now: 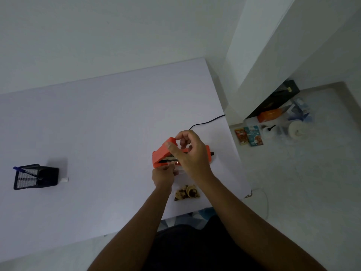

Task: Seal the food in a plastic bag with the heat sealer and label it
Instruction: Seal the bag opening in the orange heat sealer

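Note:
An orange heat sealer [163, 153] stands on the white table [97, 124] with its lid raised. My right hand [188, 153] pinches the lid's raised far end between thumb and fingers. My left hand [163, 176] pinches the open end of a clear plastic bag [178, 171] at the sealer's jaw. The food [187, 193], brown pieces inside the bag, lies on the table near the front edge between my forearms. A small red light glows at the sealer's front beside my fingers.
A black cable [205, 123] runs from the sealer off the table's right edge. A black mesh pen holder [36, 177] with a blue pen lies at the left, a small white object beside it. Packets, boxes and a roll sit on the floor at right.

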Tool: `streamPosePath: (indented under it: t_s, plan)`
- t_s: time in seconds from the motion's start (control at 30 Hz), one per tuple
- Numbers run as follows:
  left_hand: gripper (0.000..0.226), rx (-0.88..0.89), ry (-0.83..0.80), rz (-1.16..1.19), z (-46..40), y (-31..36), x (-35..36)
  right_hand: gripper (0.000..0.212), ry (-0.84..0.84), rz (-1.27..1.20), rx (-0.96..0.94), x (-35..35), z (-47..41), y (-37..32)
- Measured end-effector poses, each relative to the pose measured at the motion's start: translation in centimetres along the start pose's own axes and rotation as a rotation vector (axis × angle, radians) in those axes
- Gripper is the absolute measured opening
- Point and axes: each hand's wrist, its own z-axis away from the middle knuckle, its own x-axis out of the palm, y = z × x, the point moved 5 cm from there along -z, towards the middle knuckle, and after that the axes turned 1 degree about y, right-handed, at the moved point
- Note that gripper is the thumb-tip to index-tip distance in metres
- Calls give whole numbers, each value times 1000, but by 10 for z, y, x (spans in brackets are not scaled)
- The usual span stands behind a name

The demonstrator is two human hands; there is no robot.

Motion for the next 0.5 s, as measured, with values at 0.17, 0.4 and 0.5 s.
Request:
streamPosePath:
  t_s: [0.17, 0.4, 0.5]
  plan:
    - [7, 6, -20, 26, 2, 2, 0, 18, 128, -46, 126, -21, -2, 30]
    - [17, -23, -26, 42, 2, -1, 1, 38, 265, 15, 331, -43, 3, 90]
    - [18, -19, -17, 38, 2, 0, 1, 61, 244, 3, 458, -47, 3, 118]
